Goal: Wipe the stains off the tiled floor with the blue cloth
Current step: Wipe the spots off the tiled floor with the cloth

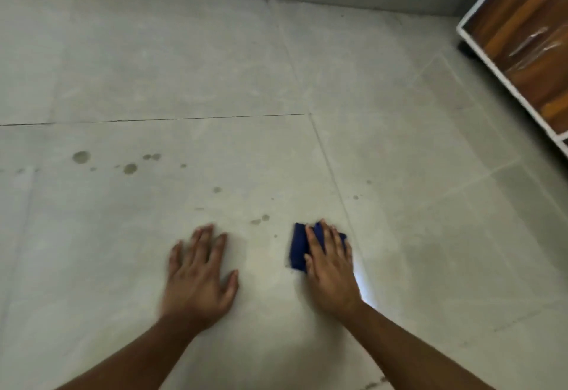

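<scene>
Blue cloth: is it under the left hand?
No, the right hand presses the blue cloth; the left hand lies flat on bare tile.

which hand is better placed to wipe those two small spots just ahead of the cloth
Right. The right hand already presses flat on the blue cloth, and the two small stains lie just ahead and to its left. The left hand rests bare on the tiled floor.

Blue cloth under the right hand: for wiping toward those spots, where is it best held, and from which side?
Judging by its pose, from above. The blue cloth lies folded flat on the tiled floor, so there is no raised edge to pinch. The right hand already rests on its right part with straight fingers; pressing down nearer the uncovered left part would probably drive it better toward the nearest stains.
</scene>
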